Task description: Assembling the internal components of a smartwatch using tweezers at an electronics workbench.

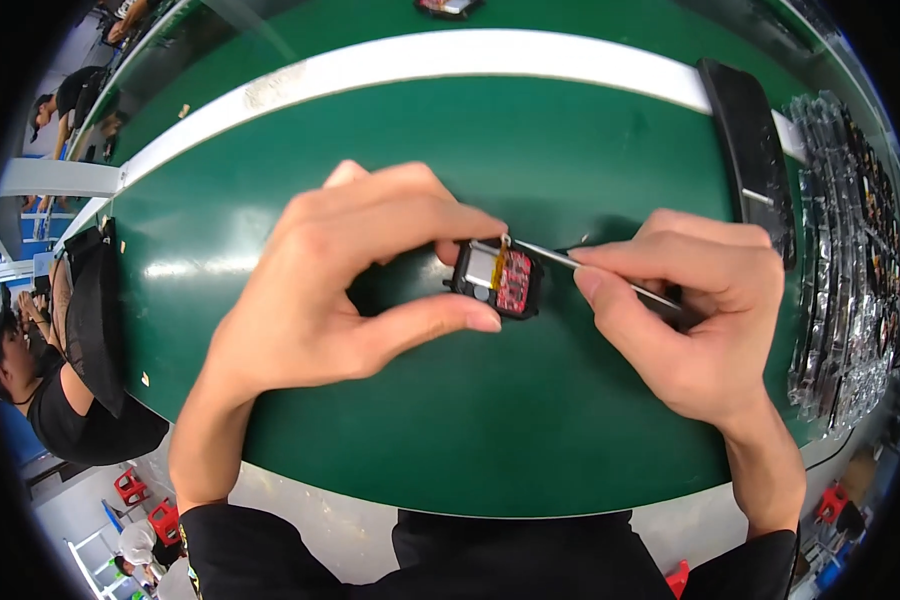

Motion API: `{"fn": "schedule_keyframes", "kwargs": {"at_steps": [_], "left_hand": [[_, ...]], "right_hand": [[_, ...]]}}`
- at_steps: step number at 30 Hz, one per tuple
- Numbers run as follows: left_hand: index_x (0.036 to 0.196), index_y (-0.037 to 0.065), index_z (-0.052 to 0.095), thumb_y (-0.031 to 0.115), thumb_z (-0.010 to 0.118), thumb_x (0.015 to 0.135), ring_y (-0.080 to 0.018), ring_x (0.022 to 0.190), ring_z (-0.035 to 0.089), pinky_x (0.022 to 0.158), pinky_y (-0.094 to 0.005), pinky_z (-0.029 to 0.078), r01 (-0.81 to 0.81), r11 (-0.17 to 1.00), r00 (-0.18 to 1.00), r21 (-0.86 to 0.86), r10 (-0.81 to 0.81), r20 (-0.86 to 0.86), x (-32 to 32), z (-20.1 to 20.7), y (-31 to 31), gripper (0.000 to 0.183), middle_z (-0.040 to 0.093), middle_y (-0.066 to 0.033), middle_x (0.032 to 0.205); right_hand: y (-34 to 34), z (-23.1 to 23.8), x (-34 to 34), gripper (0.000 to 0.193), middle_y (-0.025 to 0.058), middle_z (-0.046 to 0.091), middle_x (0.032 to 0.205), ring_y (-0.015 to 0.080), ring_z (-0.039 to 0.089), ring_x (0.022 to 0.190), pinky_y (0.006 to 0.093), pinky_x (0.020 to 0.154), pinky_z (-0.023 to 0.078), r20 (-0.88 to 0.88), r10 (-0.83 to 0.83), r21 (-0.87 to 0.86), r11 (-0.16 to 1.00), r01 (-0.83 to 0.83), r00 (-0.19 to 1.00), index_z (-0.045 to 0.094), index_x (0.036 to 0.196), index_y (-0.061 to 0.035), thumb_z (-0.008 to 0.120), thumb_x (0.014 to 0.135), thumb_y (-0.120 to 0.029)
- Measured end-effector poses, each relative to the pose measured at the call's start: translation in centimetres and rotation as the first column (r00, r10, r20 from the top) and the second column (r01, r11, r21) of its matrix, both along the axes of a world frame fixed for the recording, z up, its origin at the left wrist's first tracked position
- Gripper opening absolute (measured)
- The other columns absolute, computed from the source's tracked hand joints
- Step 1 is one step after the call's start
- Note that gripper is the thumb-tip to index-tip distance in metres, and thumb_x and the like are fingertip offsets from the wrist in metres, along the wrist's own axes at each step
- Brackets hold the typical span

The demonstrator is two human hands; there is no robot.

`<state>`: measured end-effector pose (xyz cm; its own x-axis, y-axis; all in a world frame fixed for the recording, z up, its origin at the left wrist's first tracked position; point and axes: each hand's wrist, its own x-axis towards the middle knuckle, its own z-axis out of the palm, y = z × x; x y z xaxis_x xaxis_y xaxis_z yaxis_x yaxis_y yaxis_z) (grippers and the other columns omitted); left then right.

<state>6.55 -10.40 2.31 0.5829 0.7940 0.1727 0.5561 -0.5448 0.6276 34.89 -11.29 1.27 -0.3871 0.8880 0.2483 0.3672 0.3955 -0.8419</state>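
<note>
Between the thumb and fingers of my left hand [345, 280] is a small black electronic device housing [515, 309], open side up. Inside it show a red circuit board [514, 282], a silvery rectangular part [480, 266] and a strip of amber tape [499, 264]. My right hand [695, 305] pinches a pair of thin metal tweezers [550, 255] like a pen. The tweezers' tip meets the upper edge of the housing, close to my left index fingertip. Whether the tip grips anything there is too small to tell.
A green work surface [450, 430] lies under my hands, with a white strip [470, 55] across its far side. At right are a long black tray [750, 150] and stacked clear plastic trays of parts [835, 270]. Other people [65, 390] sit at the left.
</note>
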Motion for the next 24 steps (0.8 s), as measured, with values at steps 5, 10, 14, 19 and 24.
{"fn": "schedule_keyframes", "kwargs": {"at_steps": [5, 10, 14, 19, 24], "left_hand": [[0.115, 0.003, 0.085, 0.034, 0.100, 0.069, -0.0149, 0.071, 0.050, 0.071, -0.0317, 0.035, -0.019, 1.000, 1.000, 0.022, 0.018, 0.020, 0.01, -0.48, 0.09, 0.057, 0.073, -0.0029, 0.086], [0.116, 0.002, 0.084, 0.033, 0.100, 0.068, -0.0155, 0.071, 0.051, 0.071, -0.0318, 0.036, -0.010, 1.000, 1.000, -0.006, 0.010, 0.015, -0.04, -0.65, 0.28, 0.059, 0.073, -0.0038, 0.086], [0.117, 0.001, 0.084, 0.032, 0.101, 0.067, -0.0159, 0.072, 0.051, 0.070, -0.0319, 0.037, -0.018, 1.000, 0.999, -0.021, 0.019, 0.049, -0.11, -0.72, 0.10, 0.061, 0.071, -0.0041, 0.085], [0.118, 0.000, 0.083, 0.029, 0.101, 0.066, -0.0158, 0.072, 0.050, 0.071, -0.0317, 0.038, -0.001, 1.000, 1.000, 0.001, 0.001, 0.013, -0.14, -0.43, 0.26, 0.063, 0.070, -0.0044, 0.085], [0.120, 0.000, 0.082, 0.023, 0.101, 0.065, -0.0151, 0.073, 0.050, 0.071, -0.0303, 0.040, -0.068, 0.997, 0.997, -0.033, 0.069, 0.029, 0.17, -0.01, -0.17, 0.062, 0.070, -0.0046, 0.087]], "right_hand": [[0.17, -0.52, -0.33, 0.015, 0.0054, 0.068, 0.066, 0.0080, 0.057, 0.055, 0.0250, 0.051, 0.036, 0.001, 0.027, 0.038, 0.999, -0.027, 1.000, 0.086, 0.095, 0.0033, 0.080, 0.082, 0.007], [0.00, -0.66, -0.65, 0.015, 0.0058, 0.068, 0.066, 0.0086, 0.057, 0.055, 0.0248, 0.051, 0.036, 0.023, 0.001, 0.061, 0.998, -0.002, 1.000, 0.085, 0.095, 0.0031, 0.080, 0.081, 0.007], [-0.06, -0.66, -0.68, 0.016, 0.0060, 0.068, 0.066, 0.0093, 0.057, 0.054, 0.0253, 0.051, 0.037, 0.021, 0.009, 0.089, 0.996, -0.011, 1.000, 0.085, 0.095, 0.0025, 0.081, 0.081, 0.007], [0.00, -0.65, -0.73, 0.016, 0.0059, 0.067, 0.066, 0.0099, 0.057, 0.053, 0.0257, 0.051, 0.037, 0.033, 0.004, 0.116, 0.993, -0.008, 0.999, 0.085, 0.095, 0.0022, 0.082, 0.081, 0.007], [-0.21, -0.72, -0.42, 0.021, 0.0041, 0.067, 0.066, 0.0084, 0.055, 0.052, 0.0243, 0.049, 0.037, 0.053, -0.018, 0.224, 0.975, 0.006, 0.998, 0.086, 0.099, 0.0008, 0.083, 0.079, 0.008]]}}
